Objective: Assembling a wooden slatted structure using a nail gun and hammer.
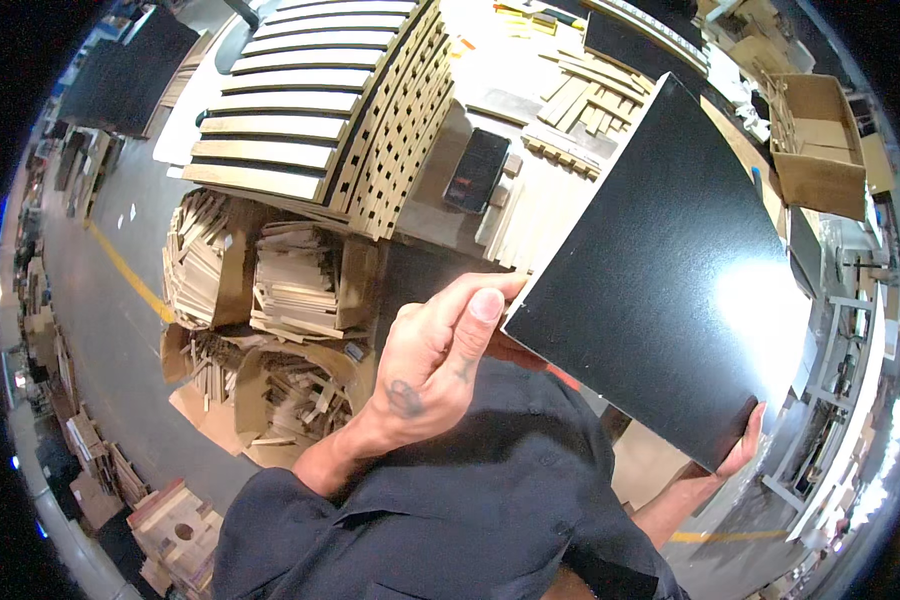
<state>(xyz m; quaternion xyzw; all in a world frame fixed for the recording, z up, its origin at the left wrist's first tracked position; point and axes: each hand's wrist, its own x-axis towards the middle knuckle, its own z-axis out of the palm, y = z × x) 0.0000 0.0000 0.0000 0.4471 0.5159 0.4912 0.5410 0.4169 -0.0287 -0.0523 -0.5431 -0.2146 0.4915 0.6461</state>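
1 plain panel in 2 hands

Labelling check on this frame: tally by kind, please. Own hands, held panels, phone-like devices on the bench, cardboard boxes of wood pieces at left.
Hands: 2 (left hand, right hand)
Held black panel: 1
Phone-like device: 1
Cardboard boxes of wood pieces: 4
Total: 8

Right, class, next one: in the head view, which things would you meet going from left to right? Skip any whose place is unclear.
Yellow floor line → leaning wood strips → stacked wood strips → left hand → black panel → open cardboard box.
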